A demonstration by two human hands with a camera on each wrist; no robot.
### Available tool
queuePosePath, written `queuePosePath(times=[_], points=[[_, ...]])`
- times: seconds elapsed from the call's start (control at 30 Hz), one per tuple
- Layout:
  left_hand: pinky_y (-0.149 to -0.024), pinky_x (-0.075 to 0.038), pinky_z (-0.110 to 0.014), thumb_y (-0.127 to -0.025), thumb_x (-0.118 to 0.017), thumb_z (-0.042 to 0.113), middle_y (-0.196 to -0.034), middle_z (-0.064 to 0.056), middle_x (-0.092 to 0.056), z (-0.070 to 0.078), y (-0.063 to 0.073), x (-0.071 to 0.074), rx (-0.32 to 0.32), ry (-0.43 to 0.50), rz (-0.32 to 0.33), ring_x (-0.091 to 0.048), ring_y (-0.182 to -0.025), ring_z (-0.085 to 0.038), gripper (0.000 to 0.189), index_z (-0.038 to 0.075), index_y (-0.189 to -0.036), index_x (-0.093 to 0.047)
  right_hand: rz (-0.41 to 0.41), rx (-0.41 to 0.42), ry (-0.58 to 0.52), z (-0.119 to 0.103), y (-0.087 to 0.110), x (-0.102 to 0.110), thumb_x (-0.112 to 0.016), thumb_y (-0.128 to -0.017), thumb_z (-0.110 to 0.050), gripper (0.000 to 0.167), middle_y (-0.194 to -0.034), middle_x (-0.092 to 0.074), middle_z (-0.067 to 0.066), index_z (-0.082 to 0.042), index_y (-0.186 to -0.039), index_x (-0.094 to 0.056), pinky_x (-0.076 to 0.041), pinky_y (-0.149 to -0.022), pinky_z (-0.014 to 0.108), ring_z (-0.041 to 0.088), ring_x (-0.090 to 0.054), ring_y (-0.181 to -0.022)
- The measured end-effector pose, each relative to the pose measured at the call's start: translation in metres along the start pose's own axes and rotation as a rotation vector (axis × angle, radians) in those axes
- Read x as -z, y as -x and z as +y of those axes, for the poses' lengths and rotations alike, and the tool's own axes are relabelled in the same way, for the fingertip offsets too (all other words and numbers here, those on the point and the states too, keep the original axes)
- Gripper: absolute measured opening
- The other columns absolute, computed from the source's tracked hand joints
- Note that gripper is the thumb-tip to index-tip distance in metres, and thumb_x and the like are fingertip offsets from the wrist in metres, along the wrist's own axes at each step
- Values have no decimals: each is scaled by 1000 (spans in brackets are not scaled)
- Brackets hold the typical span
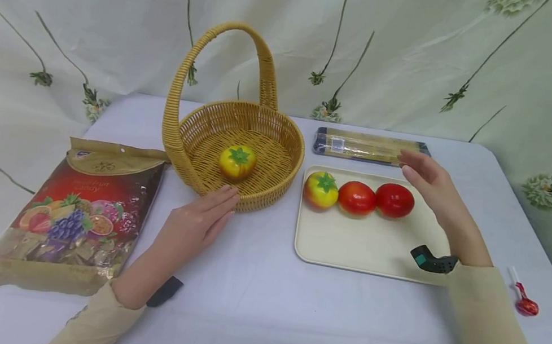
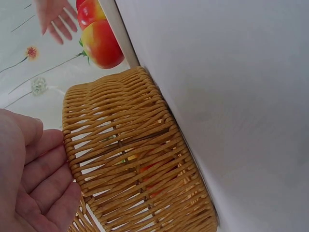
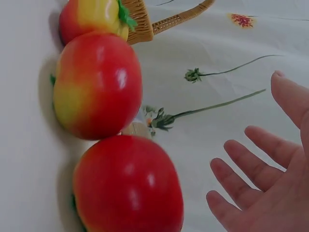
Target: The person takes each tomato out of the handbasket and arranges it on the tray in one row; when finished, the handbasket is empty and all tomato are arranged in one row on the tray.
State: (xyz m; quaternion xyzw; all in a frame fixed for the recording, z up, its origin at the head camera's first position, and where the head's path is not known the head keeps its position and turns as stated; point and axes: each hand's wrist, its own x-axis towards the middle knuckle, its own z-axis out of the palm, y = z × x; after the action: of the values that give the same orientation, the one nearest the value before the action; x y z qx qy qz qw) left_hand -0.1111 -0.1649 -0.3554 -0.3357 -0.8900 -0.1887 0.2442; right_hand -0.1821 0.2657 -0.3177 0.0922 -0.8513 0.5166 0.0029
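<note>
My left hand (image 1: 201,217) touches the front rim of a wicker basket (image 1: 268,196) with an arched handle; its fingers are fairly straight. Inside the basket lies one yellow toy tomato (image 1: 237,163) with green leaves. My right hand (image 1: 434,190) hovers over the right side of a cream tray (image 1: 349,248), fingers spread and holding nothing. On the tray, three toy tomatoes stand in a row: a yellow-red one (image 1: 321,191) with its leaves up, a red one (image 1: 357,198) and a darker red one (image 1: 395,201). The right wrist view shows the hand (image 3: 263,179) apart from them.
A bag of fruit candy (image 1: 79,217) lies left of the basket. Behind the tray is a flat clear-wrapped packet (image 1: 360,146). A red lollipop (image 1: 526,302) lies at the right edge of the white-covered table (image 1: 259,317). A floral cloth hangs behind.
</note>
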Motion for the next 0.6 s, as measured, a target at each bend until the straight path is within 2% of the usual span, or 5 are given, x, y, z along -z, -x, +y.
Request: queuePosePath(times=[0.1,0.2,0.47,0.6], points=[[-90,-47,-43,-92,-61,17,-127,-11,-56,0,0,-1,-3,-1,1,-51,-118,-24,34,0,-121,-62,0,43,-14,-9,-5,-2,-51,-97,-23,50,-139,-41,15,-8,-142,-37,-32,-103,51,30,-36,-127],[-88,-47,-43,-81,-70,7,-126,-11,-57,1,-1,-2,-2,0,2,-52,-118,-25,42,0,-121,-62,-6,74,-14,-19,-11,-5,-51,-97,-24,49,-139,-41,12,-11,-143,-38,-33,-102,51,29,-36,-127],[-89,-47,-42,-87,-64,11,-127,-11,-56,2,0,1,9,-6,-12,-50,-119,-24,36,0,-122,-61,-46,164,-40,-56,-25,-17,-53,-96,-27,49,-139,-43,8,-15,-142,-40,-33,-102,51,25,-38,-127],[-90,-47,-41,-85,-65,10,-127,-11,-56,1,1,1,5,-15,-14,-50,-119,-24,38,0,-122,-61,-77,220,-55,-77,-32,-25,-54,-95,-26,49,-138,-45,7,-13,-141,-41,-35,-102,47,25,-40,-126]])
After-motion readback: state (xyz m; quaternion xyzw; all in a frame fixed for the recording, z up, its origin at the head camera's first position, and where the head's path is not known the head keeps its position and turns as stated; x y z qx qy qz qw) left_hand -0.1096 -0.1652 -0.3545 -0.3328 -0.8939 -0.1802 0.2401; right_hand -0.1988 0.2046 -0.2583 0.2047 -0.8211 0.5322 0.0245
